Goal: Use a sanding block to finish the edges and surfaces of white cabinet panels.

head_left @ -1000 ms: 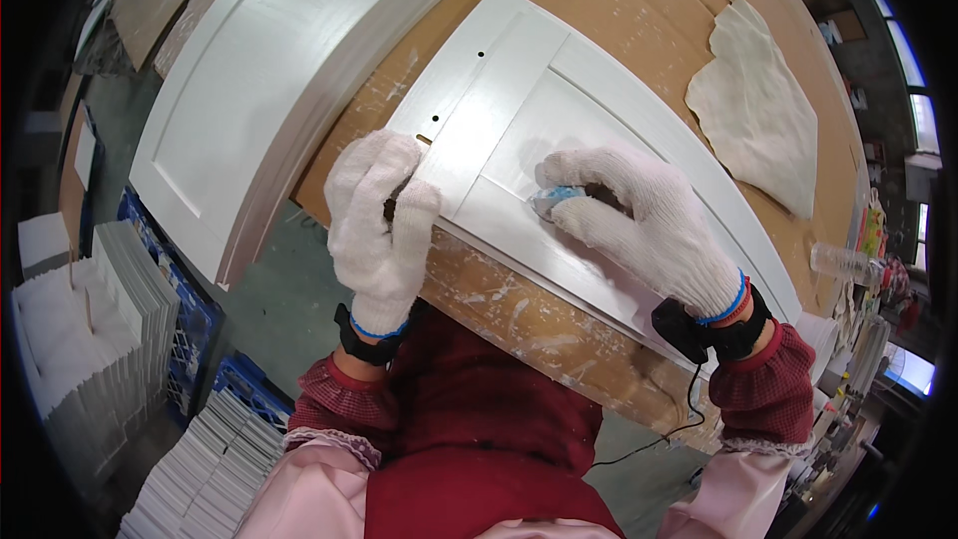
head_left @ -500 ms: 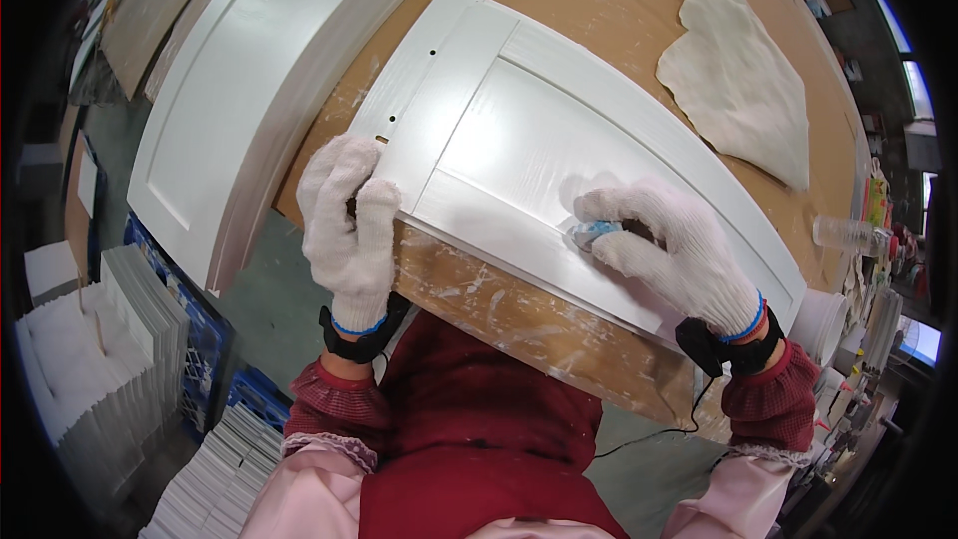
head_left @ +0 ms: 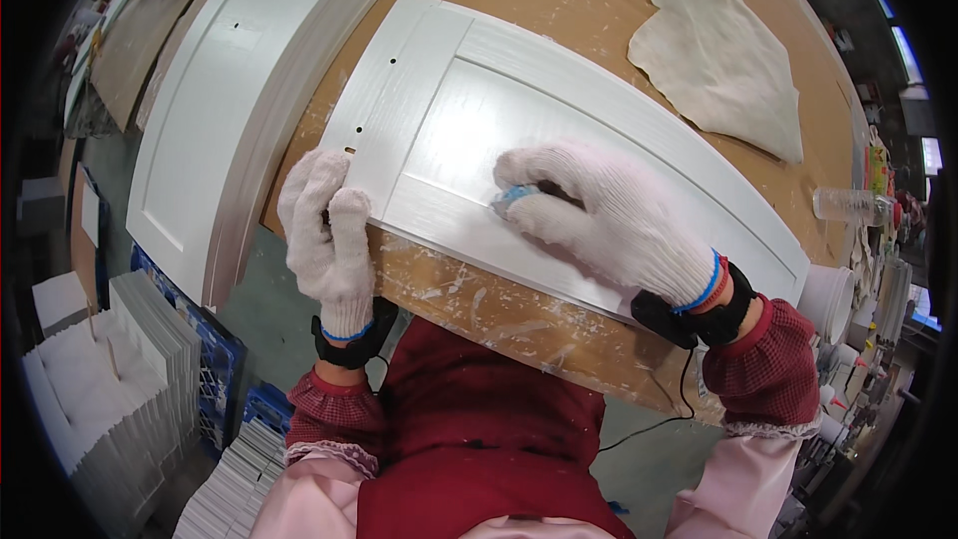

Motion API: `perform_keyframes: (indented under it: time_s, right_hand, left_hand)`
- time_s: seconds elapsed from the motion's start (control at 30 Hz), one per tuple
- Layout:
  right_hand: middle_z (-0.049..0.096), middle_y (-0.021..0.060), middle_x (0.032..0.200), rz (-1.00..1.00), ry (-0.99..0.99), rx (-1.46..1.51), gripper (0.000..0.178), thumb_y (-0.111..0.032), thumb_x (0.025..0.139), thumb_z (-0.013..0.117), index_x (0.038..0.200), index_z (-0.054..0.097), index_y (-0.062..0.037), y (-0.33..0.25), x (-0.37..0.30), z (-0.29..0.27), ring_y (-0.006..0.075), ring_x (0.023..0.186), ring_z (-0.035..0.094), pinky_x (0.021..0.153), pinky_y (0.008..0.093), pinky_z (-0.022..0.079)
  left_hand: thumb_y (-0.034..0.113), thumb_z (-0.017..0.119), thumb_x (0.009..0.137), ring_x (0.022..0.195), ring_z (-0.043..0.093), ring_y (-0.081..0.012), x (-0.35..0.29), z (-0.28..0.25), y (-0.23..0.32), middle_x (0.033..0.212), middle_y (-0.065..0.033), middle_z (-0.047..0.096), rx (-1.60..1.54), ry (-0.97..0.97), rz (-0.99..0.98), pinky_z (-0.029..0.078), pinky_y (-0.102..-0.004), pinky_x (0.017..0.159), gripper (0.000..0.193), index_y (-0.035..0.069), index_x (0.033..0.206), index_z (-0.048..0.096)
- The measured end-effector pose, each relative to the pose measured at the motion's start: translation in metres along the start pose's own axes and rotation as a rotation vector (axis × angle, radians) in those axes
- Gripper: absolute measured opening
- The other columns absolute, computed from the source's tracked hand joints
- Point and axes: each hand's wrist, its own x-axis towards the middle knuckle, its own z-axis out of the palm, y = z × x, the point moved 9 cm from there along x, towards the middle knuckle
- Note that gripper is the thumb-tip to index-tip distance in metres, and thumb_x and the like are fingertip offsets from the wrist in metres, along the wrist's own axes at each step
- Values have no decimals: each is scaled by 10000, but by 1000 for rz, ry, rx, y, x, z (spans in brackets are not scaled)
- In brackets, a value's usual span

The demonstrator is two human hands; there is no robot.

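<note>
A white framed panel (head_left: pixel 559 105), like a cabinet door with small holes at its left end, lies flat on the brown work table. My left hand (head_left: pixel 329 230), in a white knit glove, is closed on the panel's near left corner, thumb and fingers at the edge. My right hand (head_left: pixel 609 210), gloved the same way, is over the panel's middle. Pinched between its thumb and fingers is a small light-blue piece (head_left: pixel 516 197), pressed to the panel's inner face near the lower frame strip. The glove hides most of that piece, so its kind does not show.
A second white panel (head_left: pixel 200 130) stands left of the table. A pale cloth (head_left: pixel 714 55) lies at the far right, with a clear plastic bottle (head_left: pixel 843 205) and a white bucket (head_left: pixel 826 294) nearer. Stacked white boards (head_left: pixel 150 349) and blue crates (head_left: pixel 218 364) fill the lower left.
My right hand has slid left across the panel with the blue piece. My left hand keeps its hold at the corner. The whole view has shifted slightly.
</note>
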Motion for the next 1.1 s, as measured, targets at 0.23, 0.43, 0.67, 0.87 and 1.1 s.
perform_keyframes:
  time_s: [0.23,0.43,0.67,0.87,1.1]
  right_hand:
    - [615,204,841,-38,4,21,215,-203,872,618,982,644,-20,-16,21,7,366,804,620,726,431,494]
    - [608,207,816,43,-70,14,229,-196,872,634,1004,643,-9,-5,7,4,356,798,622,712,421,487]
    - [621,131,867,94,-38,64,193,-145,858,656,1024,645,-48,22,-43,-20,300,811,609,724,361,488]
    - [613,135,883,133,-14,74,236,-102,840,661,1072,647,-60,48,-83,-31,308,828,595,738,369,481]
    - [638,146,919,156,0,91,328,-17,768,698,1090,637,-13,74,-125,-50,308,860,617,766,366,493]
  left_hand:
    - [80,573,958,1199,539,-289,1,-1,1,1257,-183,577,-26,-1,-27,421,-403,1048,255,-50,1166,641]
    - [88,582,961,1203,538,-291,0,-1,0,1263,-180,573,5,-5,-16,417,-403,1053,260,-50,1173,639]
    - [112,575,972,1210,534,-285,-2,2,-2,1274,-173,568,43,-33,-9,413,-404,1061,274,-43,1189,636]
    - [163,525,1000,1258,498,-283,-3,0,-1,1314,-168,547,93,-59,-27,377,-417,1086,318,-39,1232,607]
    - [178,547,991,1250,498,-290,-5,1,-3,1328,-176,530,121,-79,10,378,-422,1077,352,-37,1267,584]
